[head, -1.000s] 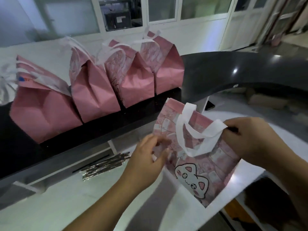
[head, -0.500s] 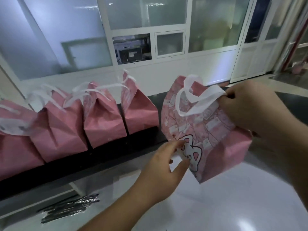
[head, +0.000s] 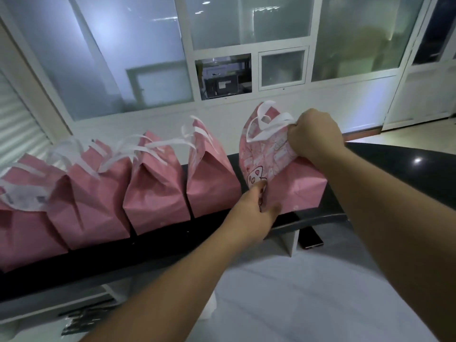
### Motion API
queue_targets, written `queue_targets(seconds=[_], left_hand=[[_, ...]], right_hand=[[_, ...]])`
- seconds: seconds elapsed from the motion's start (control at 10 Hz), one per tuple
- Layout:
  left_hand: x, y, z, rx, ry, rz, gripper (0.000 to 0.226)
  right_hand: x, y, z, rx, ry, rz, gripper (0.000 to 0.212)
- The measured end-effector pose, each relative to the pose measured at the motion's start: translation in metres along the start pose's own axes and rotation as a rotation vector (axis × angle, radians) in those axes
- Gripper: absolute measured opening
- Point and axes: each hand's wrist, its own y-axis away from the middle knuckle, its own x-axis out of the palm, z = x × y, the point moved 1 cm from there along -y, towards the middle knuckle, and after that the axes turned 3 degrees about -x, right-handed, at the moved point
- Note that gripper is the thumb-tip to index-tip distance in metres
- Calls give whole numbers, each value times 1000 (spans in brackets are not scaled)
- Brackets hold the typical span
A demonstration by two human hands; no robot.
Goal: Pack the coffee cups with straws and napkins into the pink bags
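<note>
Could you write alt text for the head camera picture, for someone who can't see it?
A person's right hand grips the top of a pink bag by its white handles while the left hand pinches its lower front, setting it on a black shelf beside a row of four similar bags.

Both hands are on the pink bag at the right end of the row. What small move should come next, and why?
Probably let go with both hands. The pink bag appears to stand on the black shelf at the right end of the row, beside the nearest other bag. The right hand grips its top by the white handles, and the left hand holds its lower front corner.
</note>
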Motion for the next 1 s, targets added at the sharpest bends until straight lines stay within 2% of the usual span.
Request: queue_targets(seconds=[0.3,0.5,0.7,0.8,0.9,1.0], left_hand=[[-4,-57,15,-110,-25,-78,84],[1,-73,28,-179,-28,-112,82],[-5,-69,26,-212,-36,-79,81],[-17,-60,19,-194,-38,-49,73],[-34,-40,14,-148,-79,-65,74],[-50,-17,17,-129,-67,-143,65]], right_hand=[[70,-46,6,-10,-52,50,27],[101,-55,7,-8,-70,80,26],[100,-54,15,53,-62,231,22],[85,-45,24,3,-15,294,28],[67,-19,34,-76,115,226,44],[52,14,48,-142,163,87,45]])
